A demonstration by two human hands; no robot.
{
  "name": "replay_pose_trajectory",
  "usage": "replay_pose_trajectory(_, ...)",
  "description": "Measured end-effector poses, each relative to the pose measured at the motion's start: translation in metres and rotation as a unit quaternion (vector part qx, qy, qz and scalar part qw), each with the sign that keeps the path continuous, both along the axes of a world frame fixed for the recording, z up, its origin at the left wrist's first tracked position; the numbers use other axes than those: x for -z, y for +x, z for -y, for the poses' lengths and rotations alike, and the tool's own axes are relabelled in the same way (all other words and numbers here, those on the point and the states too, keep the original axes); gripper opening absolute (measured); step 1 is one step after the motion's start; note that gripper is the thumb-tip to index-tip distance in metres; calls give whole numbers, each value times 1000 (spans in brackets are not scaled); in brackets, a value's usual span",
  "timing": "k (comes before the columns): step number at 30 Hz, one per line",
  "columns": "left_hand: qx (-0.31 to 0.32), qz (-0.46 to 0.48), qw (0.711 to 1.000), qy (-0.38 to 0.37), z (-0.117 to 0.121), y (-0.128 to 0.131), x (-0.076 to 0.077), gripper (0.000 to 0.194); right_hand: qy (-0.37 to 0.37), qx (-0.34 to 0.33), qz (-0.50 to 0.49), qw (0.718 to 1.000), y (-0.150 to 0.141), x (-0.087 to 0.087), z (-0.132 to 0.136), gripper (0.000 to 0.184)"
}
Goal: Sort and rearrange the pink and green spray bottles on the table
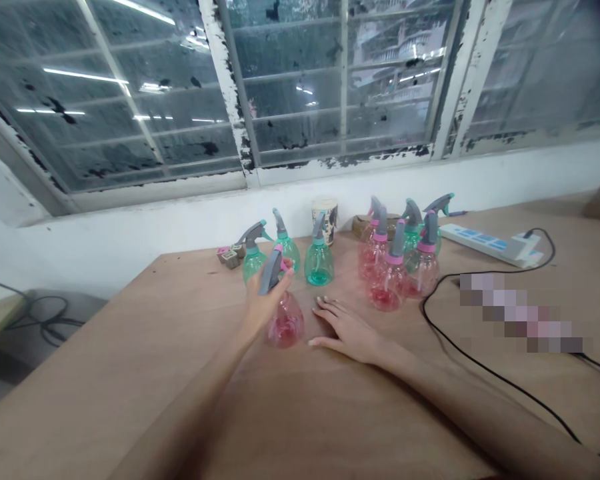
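Note:
My left hand (pixel 263 300) is closed around the neck of a pink spray bottle (pixel 286 327) with a grey and pink trigger head. The bottle is upright, close to or on the tabletop. My right hand (pixel 347 330) lies flat on the table to the right of that bottle, fingers apart and holding nothing. Behind my hands stand several green spray bottles, among them one with liquid at its base (pixel 319 265). To the right is a cluster of pink spray bottles (pixel 387 290), with green ones (pixel 411 233) partly hidden behind them.
A printed paper cup (pixel 330 217) stands by the wall. Small blocks (pixel 231 256) sit at the far left of the table (pixel 180 333). On the right are a white power strip (pixel 485 243), a black cable (pixel 480 353) and a pixelated object (pixel 525 313). Windows rise behind.

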State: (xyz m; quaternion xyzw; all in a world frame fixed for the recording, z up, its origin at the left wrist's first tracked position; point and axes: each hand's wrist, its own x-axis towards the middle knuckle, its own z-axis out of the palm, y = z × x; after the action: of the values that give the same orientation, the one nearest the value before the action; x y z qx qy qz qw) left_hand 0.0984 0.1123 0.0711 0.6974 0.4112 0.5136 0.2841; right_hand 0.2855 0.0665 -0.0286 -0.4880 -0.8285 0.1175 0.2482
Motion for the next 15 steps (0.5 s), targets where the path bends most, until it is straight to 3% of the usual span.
replay_pose_trajectory(15, -33, -42, 999, -3, -1, -1, -3, 24, 9, -2, 14, 1000, 0, -1, 0, 82)
